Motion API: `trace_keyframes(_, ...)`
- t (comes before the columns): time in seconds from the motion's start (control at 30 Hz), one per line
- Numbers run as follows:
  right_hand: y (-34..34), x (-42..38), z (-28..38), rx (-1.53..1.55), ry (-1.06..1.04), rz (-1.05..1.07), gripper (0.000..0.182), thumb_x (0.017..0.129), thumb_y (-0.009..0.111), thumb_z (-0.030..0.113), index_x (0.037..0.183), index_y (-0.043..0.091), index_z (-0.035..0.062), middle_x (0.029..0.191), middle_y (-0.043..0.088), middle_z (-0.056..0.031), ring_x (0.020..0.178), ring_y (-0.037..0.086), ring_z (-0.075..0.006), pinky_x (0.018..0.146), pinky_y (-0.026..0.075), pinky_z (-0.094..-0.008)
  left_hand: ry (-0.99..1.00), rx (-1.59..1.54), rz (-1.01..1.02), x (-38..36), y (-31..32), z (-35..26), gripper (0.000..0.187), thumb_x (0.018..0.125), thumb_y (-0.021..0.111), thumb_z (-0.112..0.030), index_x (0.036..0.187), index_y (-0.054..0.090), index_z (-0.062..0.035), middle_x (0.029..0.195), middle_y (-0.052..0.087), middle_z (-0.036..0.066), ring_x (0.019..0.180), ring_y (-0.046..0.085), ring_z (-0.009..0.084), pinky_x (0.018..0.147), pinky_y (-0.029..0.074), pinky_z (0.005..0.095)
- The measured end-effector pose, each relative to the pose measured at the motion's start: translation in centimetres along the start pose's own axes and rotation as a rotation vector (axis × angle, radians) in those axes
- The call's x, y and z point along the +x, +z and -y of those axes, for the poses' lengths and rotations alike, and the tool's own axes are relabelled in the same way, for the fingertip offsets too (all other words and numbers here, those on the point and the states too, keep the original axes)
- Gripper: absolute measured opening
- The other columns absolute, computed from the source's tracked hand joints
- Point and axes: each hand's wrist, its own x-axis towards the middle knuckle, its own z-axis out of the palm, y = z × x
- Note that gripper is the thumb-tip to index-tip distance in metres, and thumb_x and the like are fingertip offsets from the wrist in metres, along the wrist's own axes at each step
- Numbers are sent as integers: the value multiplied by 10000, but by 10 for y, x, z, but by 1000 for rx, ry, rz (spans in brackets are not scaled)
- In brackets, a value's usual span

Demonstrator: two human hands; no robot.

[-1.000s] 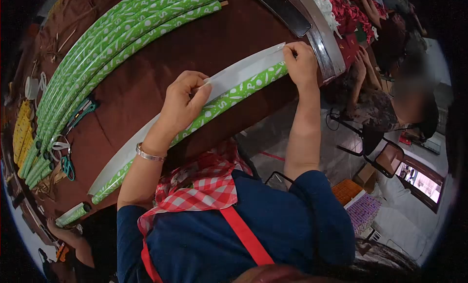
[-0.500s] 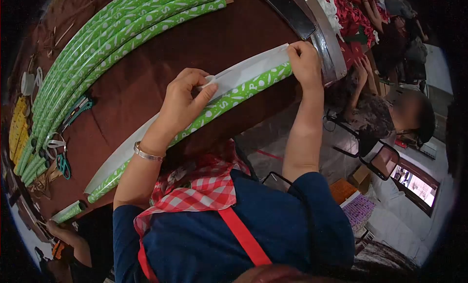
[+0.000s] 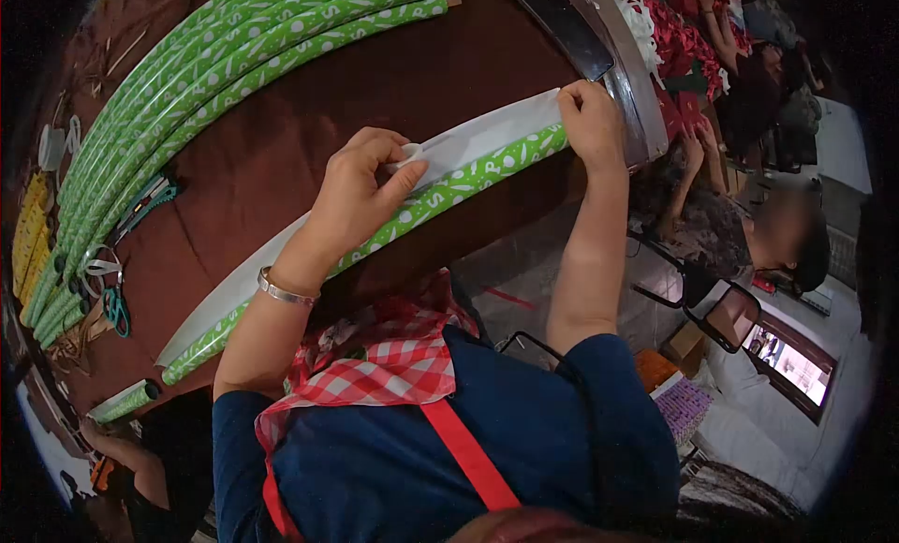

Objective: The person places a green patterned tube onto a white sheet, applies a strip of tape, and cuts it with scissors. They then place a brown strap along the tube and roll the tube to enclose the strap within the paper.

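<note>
Left hand (image 3: 361, 192) slightly higher on paper strip (image 3: 468, 140)

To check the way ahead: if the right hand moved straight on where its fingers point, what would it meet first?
Probably the metal table edge just beyond the right hand, which pinches the white paper strip's end; past it lies the phone. Depth is uncertain.

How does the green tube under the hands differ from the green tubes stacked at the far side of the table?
The tube under the hands lies alone near the table's front edge; the stacked tubes lie packed side by side farther back. The near tube has a white strip of paper showing along it; the stacked tubes show only green. The left hand and right hand pinch the near one; nobody touches the stack. Both share the green wrap with white marks.
</note>
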Motion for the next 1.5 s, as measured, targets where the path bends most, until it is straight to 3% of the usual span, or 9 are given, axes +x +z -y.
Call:
trace_keyframes(0.3, -5, 1, 12, -90, 20, 35, 188, 840, 585, 197, 858, 665, 27, 936, 649, -182, 900, 598, -378, 821, 474, -467, -36, -21, 8, -2, -3, -3, 200, 849, 678, -143, 802, 583, 26, 1063, 611, 156, 888, 584, 215, 771, 472, 312)
trace_keyframes(0.37, -4, 1, 8, -88, -29, 23, 206, 846, 591, 206, 853, 662, 13, 936, 651, -181, 894, 604, -373, 809, 478, -468, 19, -30, -43, -4, -4, -1, 209, 830, 665, -141, 808, 609, 60, 1019, 605, 171, 730, 606, 184, 656, 496, 294)
trace_keyframes(0.57, -6, 1, 9, -91, 0, 59, 228, 868, 585, 221, 870, 653, 4, 930, 649, -178, 911, 603, -350, 809, 472, -451, -6, 62, -55, -12, -13, -3, 197, 830, 629, -135, 810, 624, 61, 1033, 608, 172, 720, 610, 192, 650, 497, 295)
trace_keyframes(0.6, -7, 0, 10, -90, 20, 58, 226, 865, 587, 221, 870, 650, 4, 917, 646, -178, 900, 601, -351, 801, 471, -450, -12, 59, -67, -15, -17, -6, 197, 830, 629, -135, 810, 624, 61, 1033, 608, 172, 720, 610, 192, 650, 497, 295)
trace_keyframes(0.67, -7, 1, 8, -80, -5, 49, 221, 856, 592, 218, 863, 642, 4, 904, 634, -179, 873, 593, -355, 783, 466, -443, -137, 54, -2, -25, -28, -11, 182, 860, 615, -122, 860, 608, 60, 1094, 599, 172, 902, 602, 235, 760, 479, 316)
trace_keyframes(0.83, -6, 1, 6, -14, 18, 49, 240, 848, 595, 212, 909, 648, -15, 921, 636, -182, 881, 607, -340, 783, 462, -422, -184, 70, -141, -51, -39, -5, 177, 854, 639, -116, 849, 603, 57, 1098, 595, 161, 895, 599, 223, 753, 489, 323)
trace_keyframes(0.9, 1, 5, -8, -20, -36, 50, 257, 854, 595, 218, 934, 652, -20, 923, 636, -183, 883, 611, -331, 778, 463, -414, -129, 73, -233, -58, -36, 1, 178, 812, 670, -117, 837, 631, 56, 1037, 607, 167, 730, 627, 214, 667, 511, 299)
trace_keyframes(1.13, 2, 8, -16, 17, 30, 104, 315, 874, 585, 283, 971, 629, -14, 999, 609, -173, 915, 588, -328, 798, 452, -411, -133, 198, -340, -56, -26, 0, 172, 785, 686, -114, 788, 624, 46, 979, 600, 151, 725, 649, 262, 653, 533, 334)
trace_keyframes(1.5, -6, 5, 6, -41, 149, 111, 325, 897, 560, 293, 1035, 613, 3, 981, 636, -143, 922, 605, -293, 830, 455, -395, -139, 390, -419, -52, -21, 4, 161, 746, 691, -153, 726, 645, 0, 925, 609, 124, 676, 643, 294, 630, 530, 379)
